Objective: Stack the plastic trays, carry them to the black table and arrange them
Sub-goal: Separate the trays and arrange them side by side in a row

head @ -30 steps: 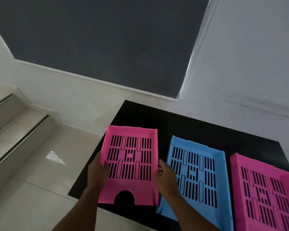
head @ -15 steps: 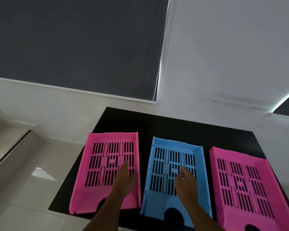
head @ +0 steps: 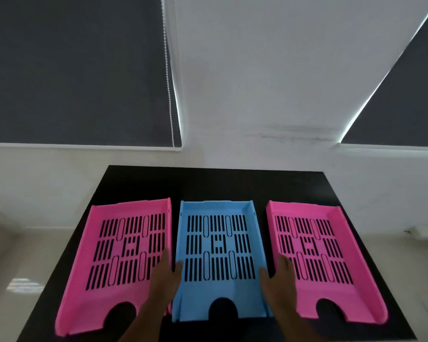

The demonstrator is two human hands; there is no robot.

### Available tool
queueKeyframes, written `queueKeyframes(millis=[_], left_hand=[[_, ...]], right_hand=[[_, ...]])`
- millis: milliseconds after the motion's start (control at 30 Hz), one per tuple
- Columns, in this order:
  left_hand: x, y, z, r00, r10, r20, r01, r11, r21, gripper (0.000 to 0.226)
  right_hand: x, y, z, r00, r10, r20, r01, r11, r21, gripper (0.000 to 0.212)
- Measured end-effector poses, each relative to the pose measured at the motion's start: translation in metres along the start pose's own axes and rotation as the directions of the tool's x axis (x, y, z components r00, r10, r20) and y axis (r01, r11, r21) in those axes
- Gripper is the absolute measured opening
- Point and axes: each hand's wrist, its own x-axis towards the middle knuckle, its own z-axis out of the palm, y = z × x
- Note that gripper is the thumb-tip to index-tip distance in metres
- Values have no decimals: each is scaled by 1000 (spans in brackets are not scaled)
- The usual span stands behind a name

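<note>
Three slotted plastic trays lie side by side on the black table [head: 232, 183]. A pink tray [head: 104, 262] is on the left, a blue tray [head: 220, 287] in the middle, another pink tray [head: 331, 280] on the right. My left hand [head: 162, 282] clasps the blue tray's left wall, thumb inside, fingers over the left pink tray's edge. My right hand [head: 281, 282] clasps the blue tray's right wall, thumb inside, fingers reaching onto the right pink tray. Each tray's notched front faces me.
The table stands against a white wall [head: 257, 95] with dark roller blinds [head: 72, 70] on either side and a bead chain [head: 168, 70] hanging down. Glossy pale floor [head: 22, 267] lies to the left, and more floor shows to the right of the table.
My view has swung right and centred on the table. My hands left the left pink tray, passed over the trays' floors, and now sit on the blue tray's two side walls.
</note>
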Motion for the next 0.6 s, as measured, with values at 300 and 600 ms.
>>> queueKeyframes(millis=[300,600], left_hand=[[-6,-3,20,1000,7,-15,-7,999,37,51],[-12,-1,22,999,37,-29,-36,999,17,50]], right_hand=[[3,11,-5,999,-6,52,2,998,69,67],[3,15,-7,997,-47,56,37,985,169,56]])
